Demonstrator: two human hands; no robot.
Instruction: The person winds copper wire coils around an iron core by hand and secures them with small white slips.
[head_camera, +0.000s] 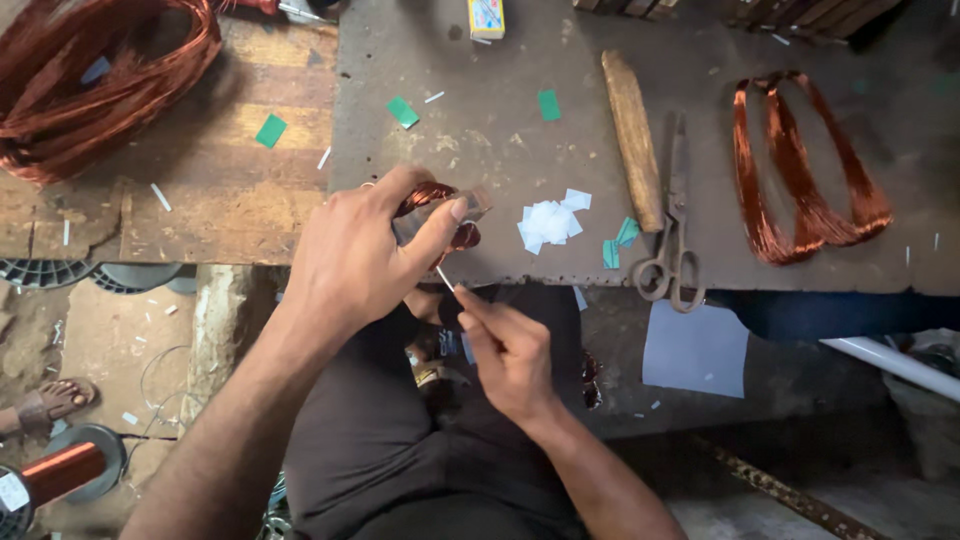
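Head view: a small coil of copper wire (440, 205), reddish and glossy, is being held just off the near edge of the worktop (500, 140), partly wrapped in a clear sleeve. The left hand (350, 260) is arching over it, thumb and fingers clamped around the coil. The right hand (505, 350) is rising from below, fingertips pinched together on a thin white strip (445, 277) that is touching the coil's underside. White paper squares (550, 220), scissors (672, 225) and a wooden stick (632, 140) are lying toward the near edge.
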